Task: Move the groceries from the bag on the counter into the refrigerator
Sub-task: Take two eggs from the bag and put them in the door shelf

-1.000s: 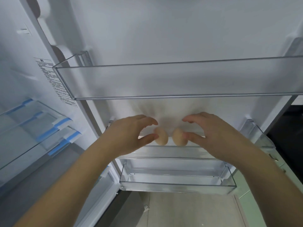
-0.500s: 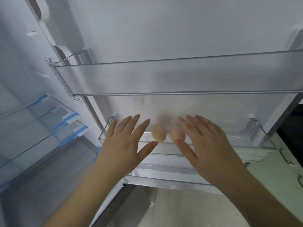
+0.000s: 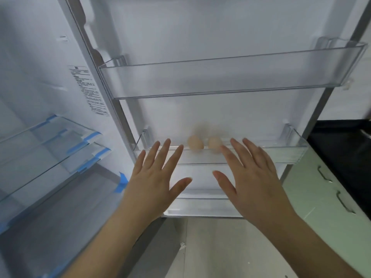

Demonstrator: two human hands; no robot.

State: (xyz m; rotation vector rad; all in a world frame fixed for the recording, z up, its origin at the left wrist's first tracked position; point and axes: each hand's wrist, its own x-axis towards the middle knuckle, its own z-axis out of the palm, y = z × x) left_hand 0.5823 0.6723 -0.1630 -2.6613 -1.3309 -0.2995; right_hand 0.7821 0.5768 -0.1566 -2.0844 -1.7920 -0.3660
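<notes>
An open fridge door carries clear shelves; two eggs (image 3: 204,143) sit side by side in the middle shelf (image 3: 281,155), whose front lip likely stops rolling. Left hand (image 3: 154,181) and right hand (image 3: 255,177) hover spread flat, holding nothing.

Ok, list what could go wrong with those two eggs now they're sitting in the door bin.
1. The two eggs lie loose in the middle door bin, with no egg tray visible; swinging the door may roll them together and crack them.
2. The left hand and right hand hover open close by; a careless brush could knock them.
</notes>
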